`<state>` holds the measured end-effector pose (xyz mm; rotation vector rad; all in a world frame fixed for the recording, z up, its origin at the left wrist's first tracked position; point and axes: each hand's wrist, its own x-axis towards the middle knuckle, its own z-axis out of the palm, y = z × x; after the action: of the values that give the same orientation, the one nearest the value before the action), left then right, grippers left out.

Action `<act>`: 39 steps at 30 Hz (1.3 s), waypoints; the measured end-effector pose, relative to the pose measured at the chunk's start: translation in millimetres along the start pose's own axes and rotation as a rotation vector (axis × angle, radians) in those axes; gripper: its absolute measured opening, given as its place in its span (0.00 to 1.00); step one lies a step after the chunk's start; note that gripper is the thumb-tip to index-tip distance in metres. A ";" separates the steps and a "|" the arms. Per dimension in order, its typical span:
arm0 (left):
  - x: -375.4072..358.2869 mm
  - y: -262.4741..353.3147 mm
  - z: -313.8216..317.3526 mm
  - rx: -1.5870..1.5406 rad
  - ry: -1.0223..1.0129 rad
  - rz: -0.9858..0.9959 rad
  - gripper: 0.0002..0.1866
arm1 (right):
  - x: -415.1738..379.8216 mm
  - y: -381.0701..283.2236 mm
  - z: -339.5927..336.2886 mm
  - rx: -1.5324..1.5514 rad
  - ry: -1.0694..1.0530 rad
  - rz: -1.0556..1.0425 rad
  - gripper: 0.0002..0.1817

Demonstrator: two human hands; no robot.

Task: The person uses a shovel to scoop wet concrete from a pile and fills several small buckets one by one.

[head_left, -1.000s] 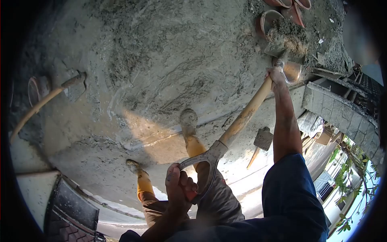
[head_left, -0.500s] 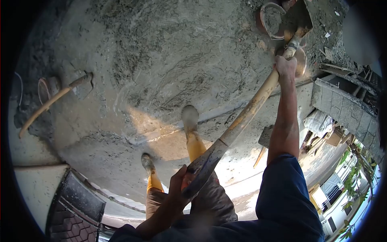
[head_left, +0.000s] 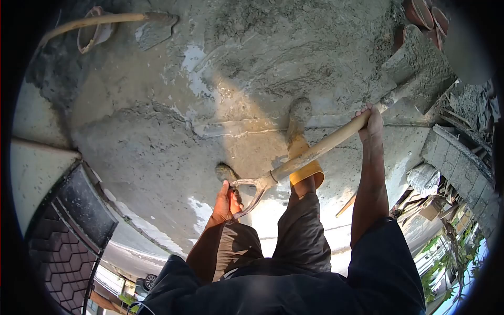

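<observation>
I hold a long shovel (head_left: 325,148) slantwise across my front, its wooden shaft rising to the right. My left hand (head_left: 226,205) is closed on the forked grip at the low end. Further up, my right hand (head_left: 371,123) is wrapped round the shaft near the metal socket. The blade, caked in grey, is at the upper right beside a pile of reddish buckets (head_left: 419,13), and its outline blends with the wet cement (head_left: 247,68) there. My yellow boots (head_left: 299,147), smeared with grey, stand below the shaft.
Another wooden-handled tool (head_left: 100,21) lies at the upper left by a bucket (head_left: 86,39). A low block wall (head_left: 451,157) with scrap wood and a white sack (head_left: 423,179) borders the right. A dark gate (head_left: 63,241) stands at the lower left.
The shovel has turned flatter, its blade moving right and down past the buckets. Its forked grip has come into view at my left hand. My view has shifted, and the right hand is lower.
</observation>
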<state>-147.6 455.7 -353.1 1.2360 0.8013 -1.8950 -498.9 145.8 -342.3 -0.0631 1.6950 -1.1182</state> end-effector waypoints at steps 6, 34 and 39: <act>-155.6 -11.0 -148.4 0.071 0.688 0.391 0.21 | -103.2 249.3 45.2 -0.161 -0.050 0.362 0.13; -27.0 -39.3 -43.2 0.011 0.879 0.793 0.21 | 59.3 261.8 153.5 -0.181 -0.385 0.620 0.09; -42.8 -61.9 -47.7 -0.056 1.109 0.797 0.22 | 32.2 256.6 118.4 -0.122 -0.361 0.654 0.08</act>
<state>-164.3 537.9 -322.8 2.1566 0.6793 -0.4634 -304.9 197.4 -543.8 0.1915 1.3100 -0.4775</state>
